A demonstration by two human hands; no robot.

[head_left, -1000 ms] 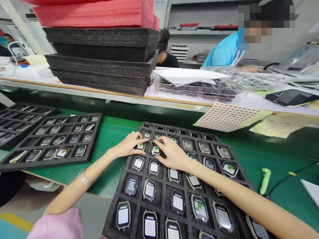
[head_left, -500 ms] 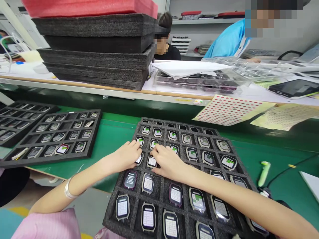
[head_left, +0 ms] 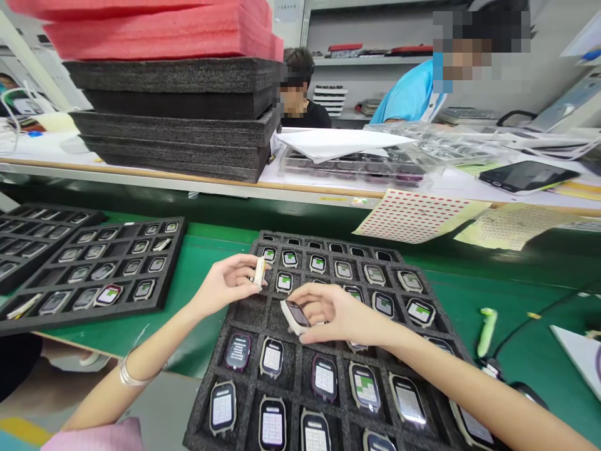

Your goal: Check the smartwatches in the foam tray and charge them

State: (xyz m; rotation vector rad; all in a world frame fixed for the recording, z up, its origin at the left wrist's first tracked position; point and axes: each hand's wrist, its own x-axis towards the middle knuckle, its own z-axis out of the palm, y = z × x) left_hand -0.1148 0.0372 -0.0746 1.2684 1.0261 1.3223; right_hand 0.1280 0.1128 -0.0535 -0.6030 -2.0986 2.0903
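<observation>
A black foam tray (head_left: pixel 256 341) of square pockets lies before me, most pockets holding strapless smartwatch bodies with lit or dark screens. Above its left side, my left hand (head_left: pixel 230 279) pinches a smartwatch (head_left: pixel 259 272) turned edge-on between thumb and fingers. Near the tray's middle, my right hand (head_left: pixel 328 310) grips another smartwatch (head_left: pixel 297 315), tilted, with its dark screen facing up. Two pockets below the hands show bare foam. A purple-framed watch (head_left: pixel 238 351) with white text sits in the pocket just nearer to me.
At the left lie more black foam trays of watches (head_left: pixel 159 300). A tall stack of black foam (head_left: pixel 173 134) with red foam (head_left: pixel 159 31) stands on the shelf ahead. Dotted sticker sheets (head_left: pixel 413 216) hang from its edge. A green tool (head_left: pixel 487 332) lies right. Two people are beyond.
Both hands have lifted a smartwatch each out of the tray, leaving those two pockets bare. The right-hand watch is now tilted. The camera view has shifted slightly.
</observation>
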